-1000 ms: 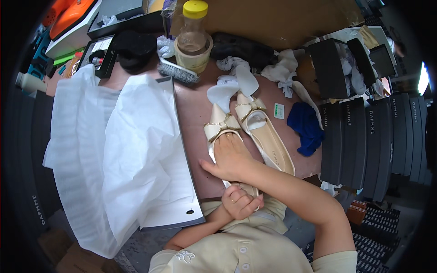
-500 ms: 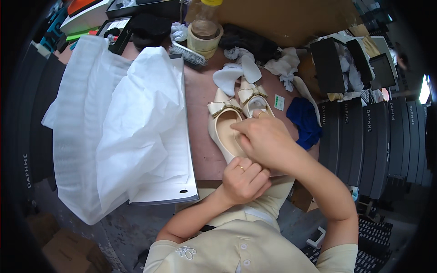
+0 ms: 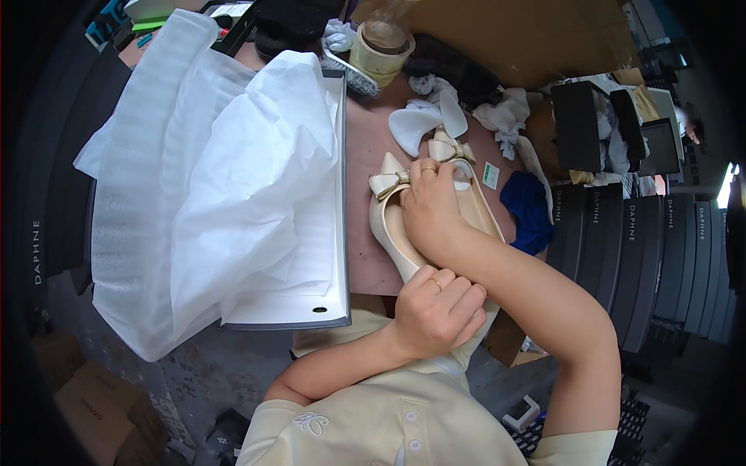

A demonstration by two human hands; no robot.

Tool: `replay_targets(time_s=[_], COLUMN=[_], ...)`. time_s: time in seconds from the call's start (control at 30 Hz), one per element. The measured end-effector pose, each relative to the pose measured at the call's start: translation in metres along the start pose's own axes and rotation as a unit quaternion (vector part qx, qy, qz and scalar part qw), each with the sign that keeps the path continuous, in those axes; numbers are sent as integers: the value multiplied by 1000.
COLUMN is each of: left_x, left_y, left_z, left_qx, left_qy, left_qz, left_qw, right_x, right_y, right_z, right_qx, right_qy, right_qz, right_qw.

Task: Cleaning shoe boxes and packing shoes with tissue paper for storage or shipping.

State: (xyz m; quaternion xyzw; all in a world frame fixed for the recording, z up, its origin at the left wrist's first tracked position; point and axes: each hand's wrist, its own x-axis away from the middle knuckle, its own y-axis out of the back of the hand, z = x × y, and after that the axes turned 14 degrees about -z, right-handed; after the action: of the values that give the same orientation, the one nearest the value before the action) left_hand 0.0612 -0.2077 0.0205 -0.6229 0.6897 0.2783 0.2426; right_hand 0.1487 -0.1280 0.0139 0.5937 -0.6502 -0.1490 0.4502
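Two cream pointed flats with bows stand side by side on the table, toes away from me. My left hand [image 3: 440, 307] is closed around the heel end of the left flat [image 3: 379, 220]. Over that flat's opening, my right hand [image 3: 431, 203] is bent, its fingers together and reaching in just behind the bow. Its fingertips are hidden, so whatever they pinch does not show. The right flat [image 3: 483, 208] lies beside it, partly covered by my right hand and forearm, with pale crumpled filling toward its toe. White shoe-shaped inserts [image 3: 416, 128] rest beyond the toes.
An open shoe box [image 3: 339, 233] with white tissue [image 3: 241, 171] sits on the left. Blue cloth [image 3: 528, 210] and a small green-and-white label [image 3: 490, 175] lie right of the flats. A brush [image 3: 353, 76] and tape roll [image 3: 381, 56] are behind. Dark boxes [image 3: 641, 264] line the right.
My right hand has gone from a pointing index finger over the left flat to bent fingers inside its opening near the bow. My left hand keeps its hold. The whole view has shifted slightly.
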Motion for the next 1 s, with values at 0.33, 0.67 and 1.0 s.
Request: replay_targets(time_s=[0.33, 0.67, 1.0], left_x=[22, 14, 62], left_y=[-9, 8, 16], left_z=[7, 12, -2], left_qx=[0, -11, -83], left_qy=[-18, -60, -186], left_qz=[32, 36, -90], left_qw=[999, 997, 975], right_x=[5, 14, 50], right_y=[-41, -34, -78], right_z=[7, 6, -106], right_qx=[-157, -242, -223], right_qy=[-76, -76, -32], right_qz=[-209, -244, -376], right_qw=[962, 936, 899])
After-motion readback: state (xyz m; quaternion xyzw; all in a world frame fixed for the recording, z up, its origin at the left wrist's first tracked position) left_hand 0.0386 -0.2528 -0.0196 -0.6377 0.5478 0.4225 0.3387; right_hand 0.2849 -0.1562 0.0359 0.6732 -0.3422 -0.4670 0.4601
